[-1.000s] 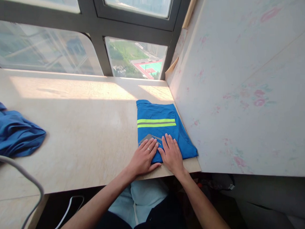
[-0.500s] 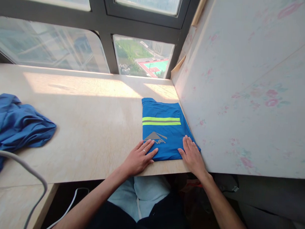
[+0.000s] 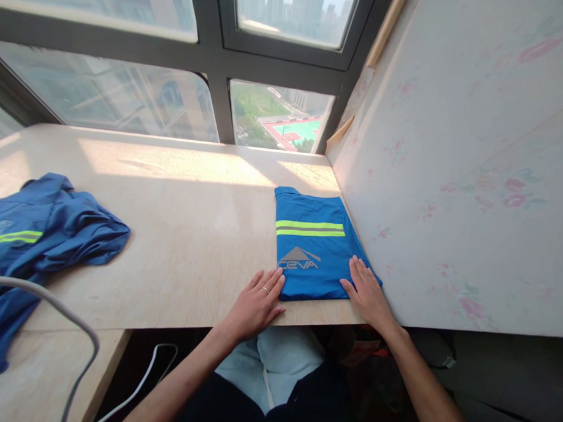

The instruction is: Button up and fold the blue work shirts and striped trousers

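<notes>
A folded blue work garment (image 3: 309,209) lies flat near the front edge of the sill, against the wall on the right. It bears a yellow-green and grey reflective stripe and a grey CEVA logo. At its lower left edge rests my left hand (image 3: 258,302), fingers extended, with a ring on one finger. My right hand (image 3: 364,294) lies flat on the garment's lower right corner, fingers stretched out. Neither hand grips the cloth. Over at the left, a second blue garment (image 3: 82,222) with a similar stripe lies crumpled, partly out of view.
A pale marble-look sill (image 3: 192,245) runs beneath a grey-framed window (image 3: 212,67). The flower-patterned wall (image 3: 472,150) bounds it on the right. A grey cable (image 3: 81,324) arcs across the lower left, and a white cord (image 3: 139,387) hangs below the sill.
My left hand has slid left off the logo to the folded garment's edge, uncovering the CEVA lettering. My right hand stays on its corner. The view has shifted left, showing more of the crumpled garment.
</notes>
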Demonstrator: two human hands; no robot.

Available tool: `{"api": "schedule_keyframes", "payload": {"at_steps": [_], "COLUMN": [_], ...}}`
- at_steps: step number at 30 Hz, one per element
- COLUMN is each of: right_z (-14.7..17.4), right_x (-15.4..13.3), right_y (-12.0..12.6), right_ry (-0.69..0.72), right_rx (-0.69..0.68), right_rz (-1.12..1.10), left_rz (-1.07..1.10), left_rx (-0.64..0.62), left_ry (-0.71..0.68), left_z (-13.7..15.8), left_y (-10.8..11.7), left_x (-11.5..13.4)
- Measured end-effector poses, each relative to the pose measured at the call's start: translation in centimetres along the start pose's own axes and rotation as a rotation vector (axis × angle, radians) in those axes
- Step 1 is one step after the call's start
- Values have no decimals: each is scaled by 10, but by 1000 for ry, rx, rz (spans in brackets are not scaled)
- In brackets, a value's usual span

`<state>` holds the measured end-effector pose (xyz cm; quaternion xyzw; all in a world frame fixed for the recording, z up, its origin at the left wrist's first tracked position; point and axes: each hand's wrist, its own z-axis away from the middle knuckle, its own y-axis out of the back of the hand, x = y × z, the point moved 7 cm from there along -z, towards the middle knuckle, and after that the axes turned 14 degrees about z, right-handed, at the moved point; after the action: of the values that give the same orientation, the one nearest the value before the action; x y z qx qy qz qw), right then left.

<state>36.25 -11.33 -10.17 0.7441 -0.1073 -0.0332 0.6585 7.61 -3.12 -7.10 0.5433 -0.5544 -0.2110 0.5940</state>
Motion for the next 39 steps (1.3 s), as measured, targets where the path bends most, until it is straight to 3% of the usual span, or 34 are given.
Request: {"api": "schedule_keyframes", "payload": {"at_steps": [8, 16, 28, 35, 39], "right_z": [-10, -9, -7, -10, -4], "right_x": [0, 5, 0, 1, -11], "right_y": [24, 5, 7, 10, 18], "right_ry": [-23, -100, -110, -119, -50], "right_rx": [97, 107, 152, 186, 232], "right_rz": [-30, 7, 115, 46, -58], "left_rz": [14, 11, -20, 26, 145], "left_rx": [56, 52, 155, 103, 58], "left_ry": [28, 48, 180, 205, 206], "left_z": [1, 1, -9, -12, -11], "left_y": [0, -1, -12, -12, -7], "left_x": [2, 1, 2, 1, 1]}}
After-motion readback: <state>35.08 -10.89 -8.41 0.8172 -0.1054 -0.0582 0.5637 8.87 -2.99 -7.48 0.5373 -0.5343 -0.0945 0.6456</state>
